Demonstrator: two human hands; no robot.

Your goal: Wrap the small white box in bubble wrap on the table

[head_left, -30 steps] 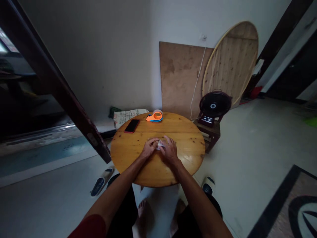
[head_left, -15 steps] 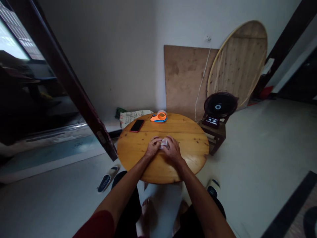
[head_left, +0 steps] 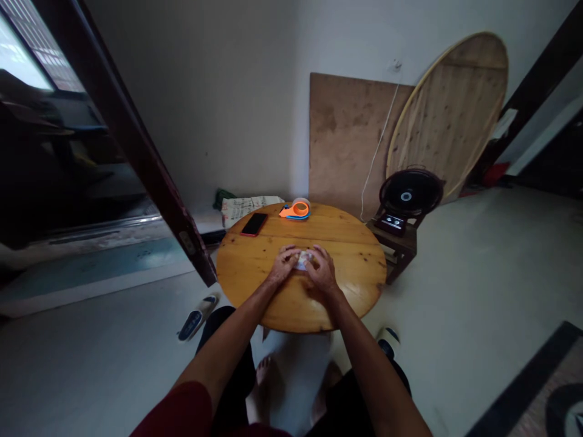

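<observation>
Between my two hands, just above or on the round wooden table (head_left: pixel 255 291), is a small whitish packet-like thing (head_left: pixel 303 260); its exact kind is too small to make out. My left hand (head_left: pixel 285 265) grips its left side with bent fingers. On its right side, my right hand (head_left: pixel 322 270) has thumb and fingers closed around the edge. Farther back on the tabletop lies an orange and blue tape dispenser (head_left: pixel 298 210) with a roll of tape. To its left lies a dark-screened phone (head_left: pixel 254 224) with a red edge.
Behind the table, a brown board (head_left: pixel 350 139) and a round wooden tabletop (head_left: pixel 450 109) lean against the wall. A wooden chair (head_left: pixel 403 246) at the right bears a black round appliance (head_left: pixel 412 193). Slippers (head_left: pixel 197 318) lie on the floor. A printed sack (head_left: pixel 248 208) is behind the table.
Both hands still hold the small whitish thing, which now shows more of its surface between them. My right-hand fingers have shifted slightly. The camera view has moved a little.
</observation>
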